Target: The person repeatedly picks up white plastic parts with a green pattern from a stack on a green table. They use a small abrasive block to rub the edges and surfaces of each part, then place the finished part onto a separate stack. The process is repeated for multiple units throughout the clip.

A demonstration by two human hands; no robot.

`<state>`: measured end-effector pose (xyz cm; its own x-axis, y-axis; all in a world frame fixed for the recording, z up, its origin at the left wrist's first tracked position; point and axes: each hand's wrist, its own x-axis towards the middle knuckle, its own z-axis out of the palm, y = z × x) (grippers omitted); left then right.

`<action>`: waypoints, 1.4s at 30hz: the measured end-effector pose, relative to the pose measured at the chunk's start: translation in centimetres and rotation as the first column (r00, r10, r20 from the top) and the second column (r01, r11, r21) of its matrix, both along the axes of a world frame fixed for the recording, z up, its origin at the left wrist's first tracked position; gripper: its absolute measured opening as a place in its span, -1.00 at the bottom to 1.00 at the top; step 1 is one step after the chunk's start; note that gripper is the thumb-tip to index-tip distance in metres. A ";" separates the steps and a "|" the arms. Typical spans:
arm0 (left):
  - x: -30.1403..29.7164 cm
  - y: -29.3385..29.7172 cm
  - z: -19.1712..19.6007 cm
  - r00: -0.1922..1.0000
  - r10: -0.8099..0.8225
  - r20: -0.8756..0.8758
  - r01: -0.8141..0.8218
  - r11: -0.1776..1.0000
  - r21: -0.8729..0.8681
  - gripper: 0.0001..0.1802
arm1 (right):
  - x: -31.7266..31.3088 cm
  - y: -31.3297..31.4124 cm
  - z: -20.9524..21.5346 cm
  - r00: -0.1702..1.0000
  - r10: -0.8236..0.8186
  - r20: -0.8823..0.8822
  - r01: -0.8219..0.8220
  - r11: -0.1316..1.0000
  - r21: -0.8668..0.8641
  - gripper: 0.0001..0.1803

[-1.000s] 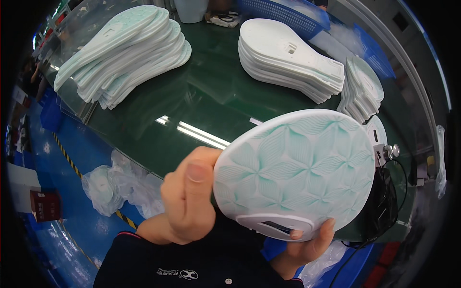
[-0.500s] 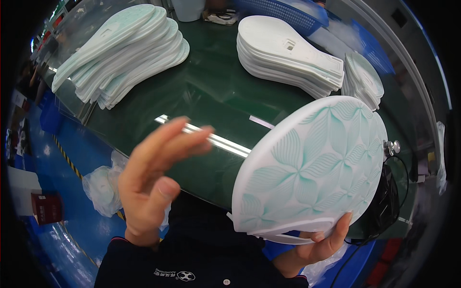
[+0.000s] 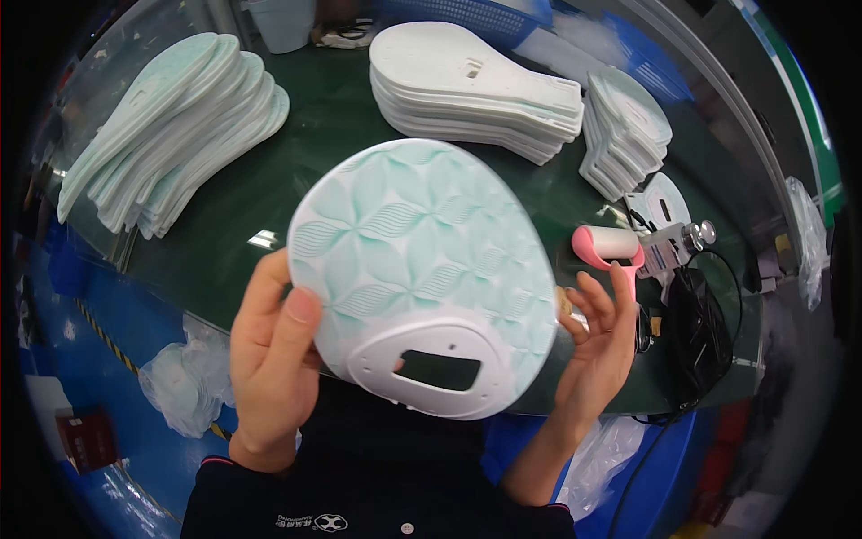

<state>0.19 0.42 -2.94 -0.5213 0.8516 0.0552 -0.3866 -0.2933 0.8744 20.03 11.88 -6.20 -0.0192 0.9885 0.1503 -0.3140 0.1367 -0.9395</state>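
Observation:
A rounded white plastic panel (image 3: 422,234) with a raised green leaf pattern is held up over the table's near edge. Its lower part has a plain white area with a rectangular cutout. My left hand (image 3: 278,350) grips the panel's left edge, thumb on the patterned face and fingers behind it. Beside the right edge, my right hand (image 3: 597,350) has its fingers spread and holds nothing; whether a fingertip touches the rim I cannot tell. Just beyond that hand lies a pink-handled lint roller (image 3: 611,242), next to a clear bottle (image 3: 664,250) with a metal pump top.
Stacked paddle-shaped panels stand at the far left (image 3: 171,126) and far middle (image 3: 467,90) of the green table (image 3: 269,171). Smaller panels (image 3: 624,130) are piled to the right. A black pouch (image 3: 705,332) with a cable sits at the right edge. Blue baskets (image 3: 458,20) line the back.
The panel has moved left and turned so its cutout faces me. My left hand has taken its left edge; my right hand has let go of the bottom.

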 end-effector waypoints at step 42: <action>2.3 -1.1 2.0 0.804 -0.168 -0.571 0.156 0.985 -0.069 -0.75 | -5.1 -4.5 4.3 0.926 0.277 0.257 -0.372 0.782 0.500 -0.64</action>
<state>2.44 -0.63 -0.93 -0.2544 0.9246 0.2836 0.1453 -0.2534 0.9564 14.89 7.38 -1.93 -0.3953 0.6835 0.6137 -0.2830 0.5450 -0.7893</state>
